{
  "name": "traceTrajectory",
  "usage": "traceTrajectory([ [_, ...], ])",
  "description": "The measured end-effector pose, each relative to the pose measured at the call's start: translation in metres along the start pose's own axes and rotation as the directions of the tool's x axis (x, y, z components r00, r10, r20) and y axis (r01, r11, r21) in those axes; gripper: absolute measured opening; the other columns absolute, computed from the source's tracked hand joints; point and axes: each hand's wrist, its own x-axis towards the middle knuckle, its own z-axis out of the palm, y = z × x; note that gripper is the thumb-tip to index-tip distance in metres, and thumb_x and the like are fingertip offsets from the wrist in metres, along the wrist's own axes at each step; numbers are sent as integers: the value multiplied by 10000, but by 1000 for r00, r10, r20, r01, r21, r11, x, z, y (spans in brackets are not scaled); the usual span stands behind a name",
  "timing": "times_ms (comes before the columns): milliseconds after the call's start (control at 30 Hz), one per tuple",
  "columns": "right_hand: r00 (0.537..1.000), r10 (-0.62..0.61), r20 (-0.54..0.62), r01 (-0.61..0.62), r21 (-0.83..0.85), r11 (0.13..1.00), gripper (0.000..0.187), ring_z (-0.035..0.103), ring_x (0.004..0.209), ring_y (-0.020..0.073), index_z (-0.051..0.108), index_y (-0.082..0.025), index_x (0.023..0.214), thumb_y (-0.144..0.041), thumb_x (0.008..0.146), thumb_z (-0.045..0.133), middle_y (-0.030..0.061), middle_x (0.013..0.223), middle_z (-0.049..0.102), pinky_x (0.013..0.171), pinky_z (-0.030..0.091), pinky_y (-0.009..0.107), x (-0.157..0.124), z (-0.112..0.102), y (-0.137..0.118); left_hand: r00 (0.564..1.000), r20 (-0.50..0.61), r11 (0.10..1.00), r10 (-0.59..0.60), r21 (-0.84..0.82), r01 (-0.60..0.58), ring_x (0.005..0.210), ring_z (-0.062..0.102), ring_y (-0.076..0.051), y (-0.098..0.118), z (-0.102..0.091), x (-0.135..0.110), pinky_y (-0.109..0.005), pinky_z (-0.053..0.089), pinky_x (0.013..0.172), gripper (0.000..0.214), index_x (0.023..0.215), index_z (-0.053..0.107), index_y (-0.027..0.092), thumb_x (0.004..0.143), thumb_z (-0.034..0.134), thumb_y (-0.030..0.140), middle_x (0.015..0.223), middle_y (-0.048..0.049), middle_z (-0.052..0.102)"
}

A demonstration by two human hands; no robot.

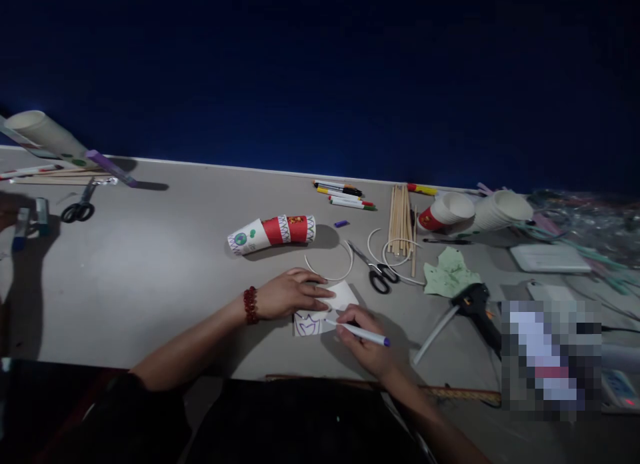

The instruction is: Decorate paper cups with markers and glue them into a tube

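A white paper (345,296) with purple line drawing at its lower left lies near the table's front edge. My left hand (290,294), a red bead bracelet (251,305) at its wrist, rests flat on the paper with fingers stretched out. In my right hand (363,341) is a white felt-tip pen with a purple end (367,334), its tip at the paper beside the drawing. A purple pen cap (341,223) lies farther back. Joined paper cups (273,234), white and red with drawn patterns, lie on their side beyond my left hand.
Scissors (379,275), white wire loops (345,264), wooden sticks (399,221) and several markers (345,194) lie behind the paper. To the right are a glue gun (473,304), green paper (450,274) and stacked paper cups (500,211). More scissors (80,207) lie at left.
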Motion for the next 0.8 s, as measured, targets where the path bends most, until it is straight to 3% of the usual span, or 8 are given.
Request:
traceTrajectory([
  [300,998,-69,-12,69,-23,997,148,664,715,204,647,-266,797,-244,940,618,-1,727,682,674,504,306,0,6,8,1000,-15,1000,9,13,-9,1475,517,-289,0,1,0,-496,400,1177,382,1383,676,390,1067,546,220,1534,13,652],
  [533,997,-79,15,80,-66,995,131,681,749,213,670,-273,822,-223,933,623,2,752,703,696,528,317,0,4,9,999,-24,999,21,34,-20,1460,531,-304,0,1,0,-509,417,1161,360,1371,684,347,1076,523,218,1538,2,647],
  [800,998,-58,11,58,-51,997,164,688,739,213,689,-268,809,-275,961,629,7,754,712,690,539,325,1,5,8,1000,-22,1000,-5,11,5,1467,528,-273,0,2,1,-479,411,1184,423,1410,654,381,1044,573,186,1519,11,665],
])
